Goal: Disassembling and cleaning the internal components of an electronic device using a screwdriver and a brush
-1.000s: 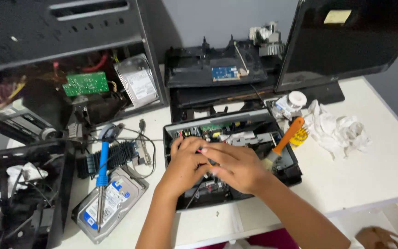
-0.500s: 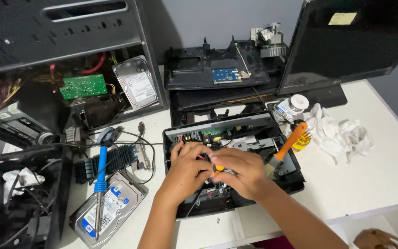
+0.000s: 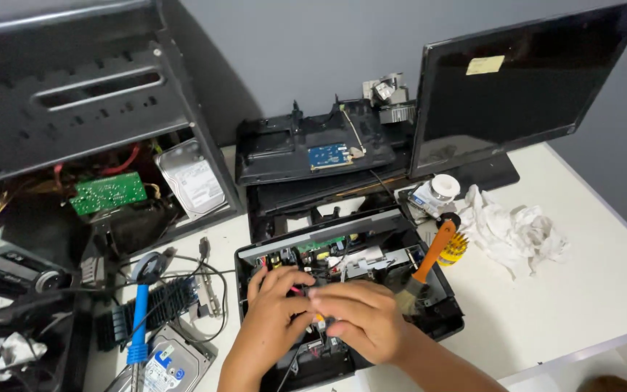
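the opened black device (image 3: 342, 290) lies on the white table (image 3: 589, 290), just in front of the person, its lid off and its boards and wires showing. both hands meet over its middle. the left hand (image 3: 273, 316) rests on the inner parts with its fingers (image 3: 284, 279) bent and a little spread, tips down among the wires. the right hand (image 3: 361, 319) lies across it, fingers pressed together and pinching something thin with a spot of orange at the tip; what that is cannot be told, it is too small and partly hidden. this looks like the step of working a small part or wire inside the case, and the next move would call for a steady pinch and a careful pull or push so the nearby wires are not snagged. a brush with an orange handle (image 3: 426, 265) leans in the case just right of the hands. further out lie a crumpled white cloth (image 3: 517, 232), a blue-handled tool (image 3: 139, 319), a hard drive (image 3: 172, 363) and a dark monitor (image 3: 524, 80).
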